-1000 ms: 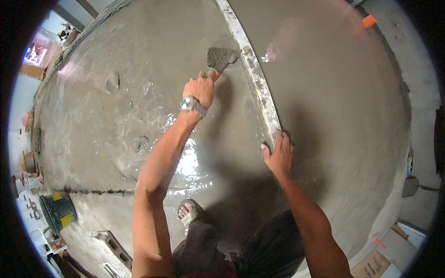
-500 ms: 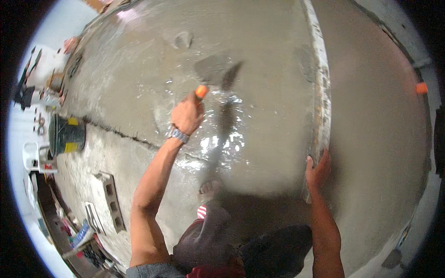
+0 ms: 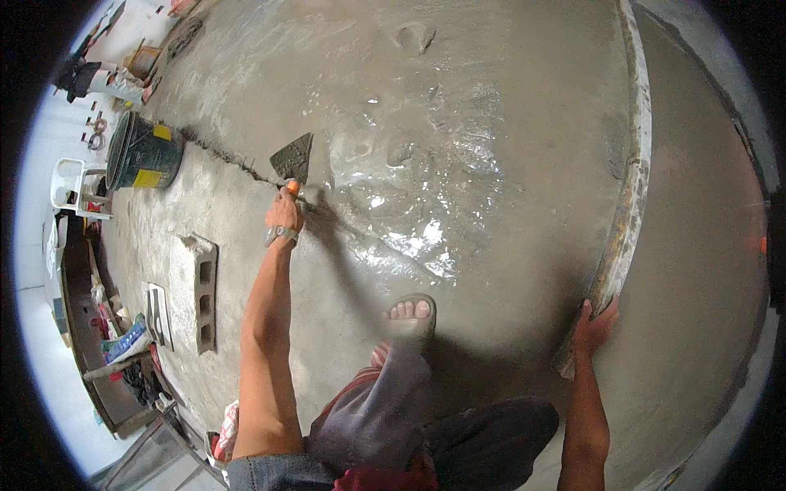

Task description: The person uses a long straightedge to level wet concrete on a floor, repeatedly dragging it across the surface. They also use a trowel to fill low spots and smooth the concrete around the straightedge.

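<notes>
My left hand [image 3: 283, 214], with a watch on the wrist, is closed round the orange handle of a trowel [image 3: 292, 157]. The grey triangular blade points away from me, over the rough edge where the wet cement [image 3: 524, 164] meets the older floor. Over on the right, my right hand [image 3: 596, 326] grips the near end of a long, straight, cement-smeared bar [image 3: 634, 180]. The bar lies across the wet cement and runs away from me. Shiny water and shallow ripples show on the cement between my hands.
A dark bucket [image 3: 146, 155] with yellow patches stands at the left, near a white plastic chair [image 3: 78, 188]. Closer in, a hollow concrete block [image 3: 196, 290] lies beside a flat tool [image 3: 157, 315]. My sandalled foot [image 3: 412, 319] rests at the cement's near edge.
The trowel has moved left in my left hand, from over the wet cement to its rough edge. My right hand stays on the bar. The view has shifted left, and my foot shows more fully.
</notes>
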A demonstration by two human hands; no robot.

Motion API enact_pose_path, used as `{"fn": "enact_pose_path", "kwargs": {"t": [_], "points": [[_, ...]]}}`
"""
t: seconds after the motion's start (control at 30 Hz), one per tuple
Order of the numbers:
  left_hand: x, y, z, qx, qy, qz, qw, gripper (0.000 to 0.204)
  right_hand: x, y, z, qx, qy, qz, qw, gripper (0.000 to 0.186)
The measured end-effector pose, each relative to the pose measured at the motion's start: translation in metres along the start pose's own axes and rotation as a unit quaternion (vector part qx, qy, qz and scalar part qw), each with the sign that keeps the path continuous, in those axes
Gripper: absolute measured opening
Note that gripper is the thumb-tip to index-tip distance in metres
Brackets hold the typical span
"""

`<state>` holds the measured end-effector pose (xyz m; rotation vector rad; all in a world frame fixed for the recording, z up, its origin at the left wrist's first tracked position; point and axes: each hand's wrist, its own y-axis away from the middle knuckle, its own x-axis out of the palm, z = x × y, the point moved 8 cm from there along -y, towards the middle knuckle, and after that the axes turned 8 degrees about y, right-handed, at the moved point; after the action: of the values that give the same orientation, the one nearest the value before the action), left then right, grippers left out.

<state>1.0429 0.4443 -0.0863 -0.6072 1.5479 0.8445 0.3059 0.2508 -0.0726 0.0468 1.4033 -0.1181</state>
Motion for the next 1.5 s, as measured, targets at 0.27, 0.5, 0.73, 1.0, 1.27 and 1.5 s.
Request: {"fn": "enact_pose_path", "kwargs": {"t": [0.27,0.5,0.73,1.0,1.27,1.5], "points": [[0.027,0.031,-0.018,0.027,0.091,0.009,0.995,0.034,-0.001,0.001,-0.004,0.004,0.033,-0.015,0.999,0.069],[0.024,0.081,-0.050,0.104,0.163,0.035,0.981,0.038,-0.002,0.000,-0.004,-0.001,0.056,-0.013,0.998,0.068],[0.031,0.122,-0.079,0.113,0.248,0.073,0.959,0.042,-0.001,-0.001,-0.010,0.000,0.051,-0.024,0.998,0.070],[0.044,0.147,-0.100,0.115,0.328,0.084,0.934,0.045,0.007,-0.002,-0.020,-0.048,-0.019,-0.067,0.996,0.072],[0.055,0.153,-0.108,-0.019,0.514,0.251,0.820,0.046,-0.003,0.003,-0.012,-0.015,0.000,-0.032,0.999,0.071],[0.028,0.163,-0.145,-0.050,0.597,0.273,0.753,0.037,-0.004,0.001,-0.016,0.008,0.022,-0.021,0.999,0.068]]}}
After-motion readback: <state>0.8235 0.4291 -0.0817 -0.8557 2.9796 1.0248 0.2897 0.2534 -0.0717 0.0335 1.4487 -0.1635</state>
